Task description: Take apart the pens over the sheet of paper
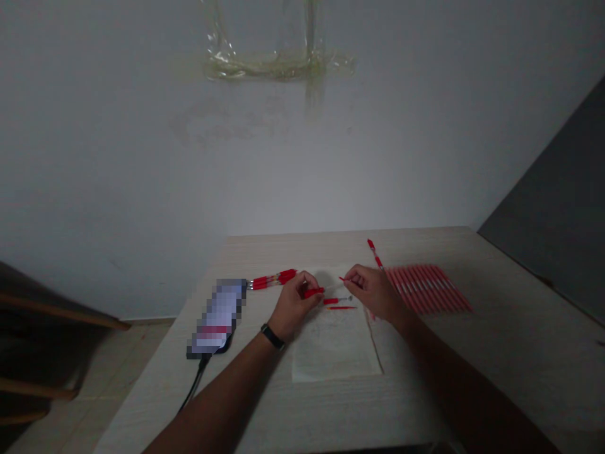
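My left hand (293,305) is closed around a short red pen part (314,292), its end pointing right. My right hand (373,291) pinches a thin red refill (342,279) that points left toward the left hand. Both hands hover over a sheet of white paper (334,343) on the table. On the paper between the hands lie a small red piece with a metal spring (336,300) and a thin red rod (341,308). A black band sits on my left wrist.
A row of several red pens (428,287) lies right of my right hand, one more pen (375,253) behind it. A small cluster of red pens (273,279) lies to the left, beside a phone (217,317) with a cable running off the wooden table (496,353).
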A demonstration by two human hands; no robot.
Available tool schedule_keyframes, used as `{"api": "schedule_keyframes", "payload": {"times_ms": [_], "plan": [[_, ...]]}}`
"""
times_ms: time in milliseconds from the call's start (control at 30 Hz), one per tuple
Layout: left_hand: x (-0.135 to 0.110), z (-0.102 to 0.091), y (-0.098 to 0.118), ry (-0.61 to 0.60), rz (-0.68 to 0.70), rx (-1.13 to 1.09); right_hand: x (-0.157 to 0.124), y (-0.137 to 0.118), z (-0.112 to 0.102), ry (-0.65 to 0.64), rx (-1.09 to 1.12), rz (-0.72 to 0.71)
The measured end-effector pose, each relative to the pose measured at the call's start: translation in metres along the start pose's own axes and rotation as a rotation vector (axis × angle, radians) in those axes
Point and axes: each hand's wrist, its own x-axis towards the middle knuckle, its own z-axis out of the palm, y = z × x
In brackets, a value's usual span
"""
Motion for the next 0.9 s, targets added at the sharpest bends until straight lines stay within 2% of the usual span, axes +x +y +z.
{"api": "schedule_keyframes", "payload": {"times_ms": [133,267,467,600,900], "plan": [[-0.005,0.003,0.007,-0.136,0.098,0.251,0.002,0.005,-0.002,0.029,-0.020,-0.009],[-0.010,0.008,0.009,-0.282,0.128,0.445,0.003,0.009,-0.003,0.007,-0.021,-0.023],[-0.013,0.012,0.005,-0.457,0.131,0.496,0.002,0.006,-0.002,-0.053,-0.029,-0.081],[-0.013,0.012,0.003,-0.508,0.085,0.500,0.001,0.003,-0.005,-0.080,-0.067,-0.086],[-0.013,0.009,0.002,-0.524,0.080,0.512,0.001,-0.005,-0.010,-0.193,-0.171,-0.099]]}}
